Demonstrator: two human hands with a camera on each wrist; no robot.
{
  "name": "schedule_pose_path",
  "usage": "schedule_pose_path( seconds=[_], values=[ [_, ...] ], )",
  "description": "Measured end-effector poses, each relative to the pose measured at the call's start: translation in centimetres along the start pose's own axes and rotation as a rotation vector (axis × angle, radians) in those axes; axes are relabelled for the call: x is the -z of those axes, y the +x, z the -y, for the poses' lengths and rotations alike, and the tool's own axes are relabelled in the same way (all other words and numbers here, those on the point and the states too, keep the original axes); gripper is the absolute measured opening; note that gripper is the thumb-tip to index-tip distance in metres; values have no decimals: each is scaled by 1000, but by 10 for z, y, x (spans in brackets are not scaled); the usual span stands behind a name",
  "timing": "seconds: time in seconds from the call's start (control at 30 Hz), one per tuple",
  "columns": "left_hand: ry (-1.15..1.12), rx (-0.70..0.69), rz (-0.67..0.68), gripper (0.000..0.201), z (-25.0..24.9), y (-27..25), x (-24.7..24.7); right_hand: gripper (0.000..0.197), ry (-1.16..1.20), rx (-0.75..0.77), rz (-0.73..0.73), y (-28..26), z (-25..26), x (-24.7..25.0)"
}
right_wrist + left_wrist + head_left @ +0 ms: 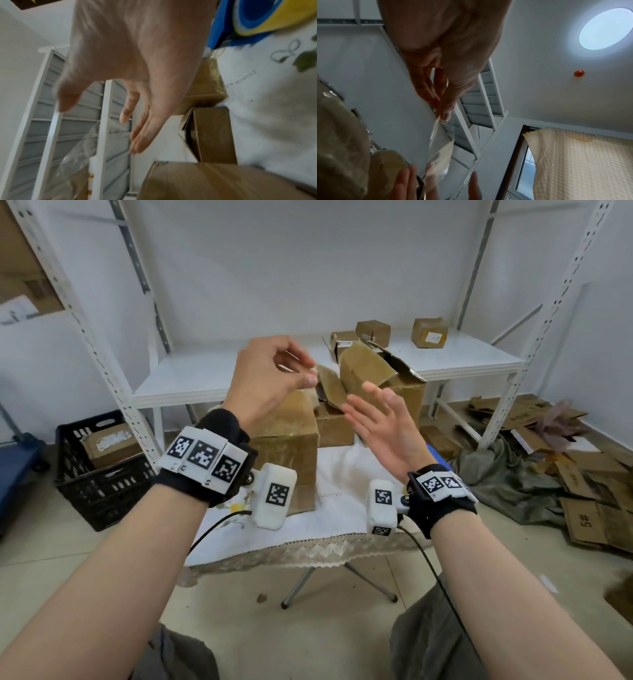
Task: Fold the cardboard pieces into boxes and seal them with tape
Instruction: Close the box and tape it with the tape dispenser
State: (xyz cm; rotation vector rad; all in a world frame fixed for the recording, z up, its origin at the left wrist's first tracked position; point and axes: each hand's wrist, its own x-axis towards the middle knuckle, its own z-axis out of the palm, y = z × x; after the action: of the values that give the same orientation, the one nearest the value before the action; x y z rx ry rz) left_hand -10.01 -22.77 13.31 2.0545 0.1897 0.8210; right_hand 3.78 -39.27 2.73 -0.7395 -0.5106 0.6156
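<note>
My left hand (306, 371) is raised above the table and pinches one end of a clear, brownish tape strip (330, 386) between thumb and fingers (444, 112). The strip (440, 146) hangs down toward my right hand (373, 402), which is flat with straight fingers (139, 142) close to the strip's lower end; whether it touches is unclear. Under my hands a taped cardboard box (291, 446) stands on the white tablecloth (342, 508). A smaller box (334, 428) and a larger box with raised flaps (376, 371) sit behind it. A blue and yellow tape roll (257, 17) lies on the cloth.
A white metal shelf (205, 378) stands behind the table with small boxes (430, 332) on it. A black crate (99, 474) holding a box is on the floor at left. Flattened cardboard (596, 481) and a grey cloth (507, 481) lie on the floor at right.
</note>
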Motion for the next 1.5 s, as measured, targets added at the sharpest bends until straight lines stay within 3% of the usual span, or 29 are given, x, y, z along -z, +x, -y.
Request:
schedule_pose_path(
  seconds=[0.1, 0.2, 0.4, 0.57, 0.77, 1.13, 1.5],
  values=[
    [-31, 10, -9, 23, 1, -3, 5, 50, -103, -21, 95, 4, -4, -24],
    [-27, 20, -17, 24, 3, -2, 14, 55, -249, 40, 63, 8, -2, -37],
    [14, 31, 18, 21, 19, -15, 31, 49, -415, 179, 15, 6, 4, -52],
    [4, 137, 24, 21, 44, -35, 39, 39, -604, 196, -17, 3, -8, -53],
    [-7, 118, -33, 21, 55, -63, 45, 49, -710, 185, 11, -13, -21, -63],
    [54, 3, -93, 22, 52, -77, 50, 73, -933, 462, -39, -26, -39, -68],
    [111, -12, -117, 23, 70, -89, 39, 79, -1132, 550, -58, -21, -56, -53]
  ],
)
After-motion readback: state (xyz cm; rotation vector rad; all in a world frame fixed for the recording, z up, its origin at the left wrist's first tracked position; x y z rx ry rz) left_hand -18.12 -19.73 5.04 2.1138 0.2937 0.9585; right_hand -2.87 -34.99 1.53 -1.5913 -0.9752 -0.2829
